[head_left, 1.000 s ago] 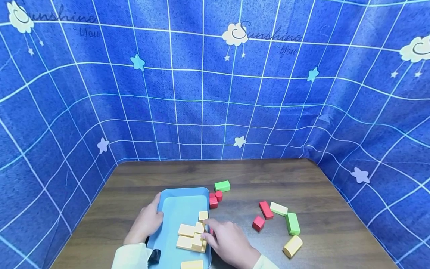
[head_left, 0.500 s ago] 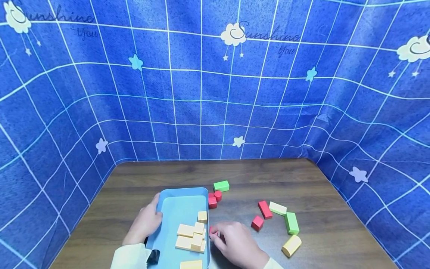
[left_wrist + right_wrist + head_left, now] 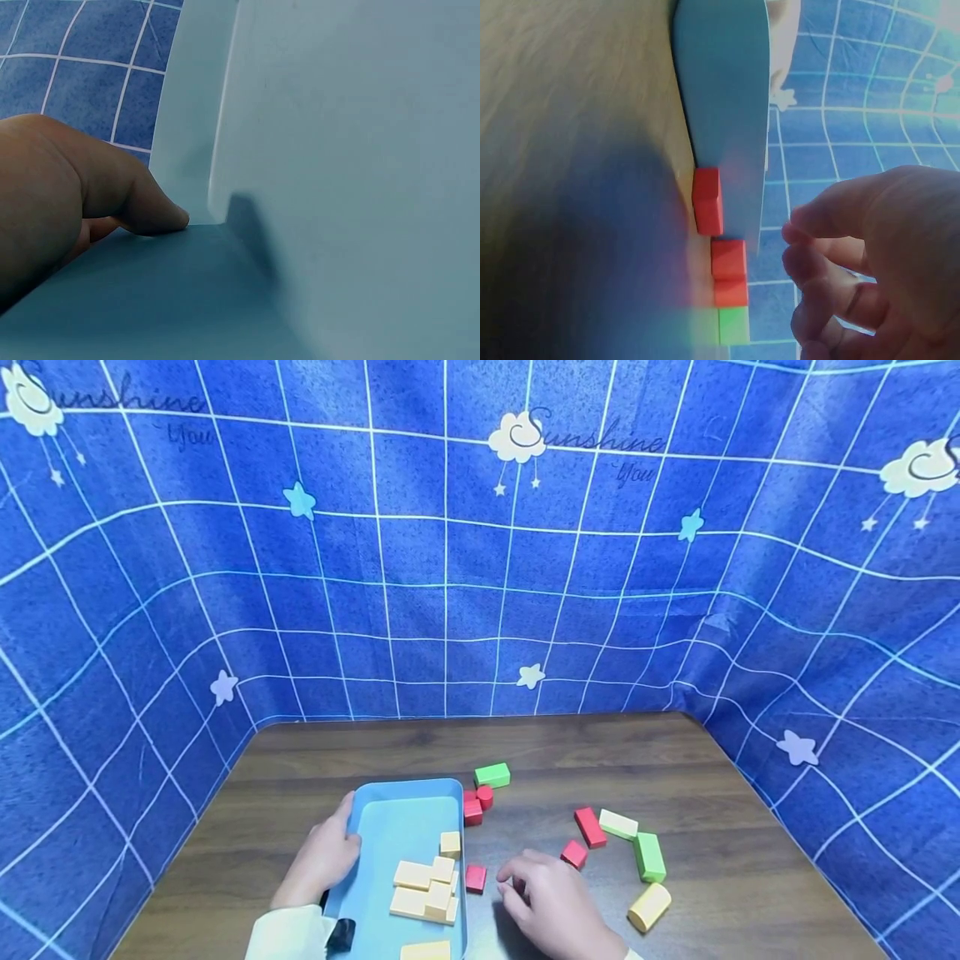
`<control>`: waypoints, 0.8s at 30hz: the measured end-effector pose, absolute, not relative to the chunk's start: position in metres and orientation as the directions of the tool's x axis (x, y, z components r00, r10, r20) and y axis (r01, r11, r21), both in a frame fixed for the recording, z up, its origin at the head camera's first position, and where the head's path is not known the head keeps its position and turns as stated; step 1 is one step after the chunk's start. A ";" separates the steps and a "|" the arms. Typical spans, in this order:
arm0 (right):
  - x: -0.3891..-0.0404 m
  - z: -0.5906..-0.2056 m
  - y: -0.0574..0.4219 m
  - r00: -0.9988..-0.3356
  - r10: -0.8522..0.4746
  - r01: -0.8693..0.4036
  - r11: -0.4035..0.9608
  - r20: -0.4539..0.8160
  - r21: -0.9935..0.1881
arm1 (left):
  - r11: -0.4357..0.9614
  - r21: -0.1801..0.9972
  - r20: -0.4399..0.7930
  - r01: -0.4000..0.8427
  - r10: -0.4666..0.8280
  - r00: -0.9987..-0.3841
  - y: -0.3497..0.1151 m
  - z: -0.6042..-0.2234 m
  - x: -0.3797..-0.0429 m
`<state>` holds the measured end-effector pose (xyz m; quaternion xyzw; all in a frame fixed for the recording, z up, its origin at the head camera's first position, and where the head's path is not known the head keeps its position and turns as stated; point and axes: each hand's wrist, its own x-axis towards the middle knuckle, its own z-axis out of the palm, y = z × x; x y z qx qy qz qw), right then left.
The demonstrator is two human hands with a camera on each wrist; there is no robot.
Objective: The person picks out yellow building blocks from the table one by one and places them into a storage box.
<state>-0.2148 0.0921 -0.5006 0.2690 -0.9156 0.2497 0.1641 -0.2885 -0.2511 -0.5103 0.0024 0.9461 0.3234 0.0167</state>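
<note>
In the head view my left hand grips the left wall of a light blue tray; the left wrist view shows a digit hooked over the tray's wall. Several pale wooden blocks lie inside, some stacked, along the tray's right side. My right hand hovers to the right of the tray, fingers loosely curled with nothing between them. Just left of its fingertips a red cube sits on the table by the tray's outer wall. In the right wrist view, red blocks line that wall.
Behind the red cube, red blocks and a green block lie by the tray's far right corner. Farther right are a red cube, a red block, a cream block, a green block and a yellow cylinder.
My right hand has moved from the tray's right edge to the red cube beside it, then off to the right, leaving the cube by the wall. My left hand keeps its grip.
</note>
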 end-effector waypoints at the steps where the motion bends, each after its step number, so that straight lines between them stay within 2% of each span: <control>1: -0.215 -0.502 0.094 -0.802 -0.406 -0.573 0.731 0.437 -0.371 | 0.790 0.613 -0.032 -0.007 0.016 -0.999 -0.251 -0.510 -0.289; 14: -0.206 -0.511 0.112 -0.807 -0.329 -0.526 0.778 0.491 -0.343 | 0.782 0.623 -0.043 -0.012 0.019 -0.999 -0.252 -0.510 -0.293; 20: -0.205 -0.515 0.124 -0.751 -0.292 -0.539 0.790 0.593 -0.294 | 0.797 0.603 -0.060 -0.028 0.011 -0.998 -0.252 -0.514 -0.296; 24: -0.202 -0.517 0.131 -0.744 -0.271 -0.520 0.808 0.611 -0.275 | 0.800 0.598 -0.066 -0.033 0.009 -0.998 -0.252 -0.514 -0.296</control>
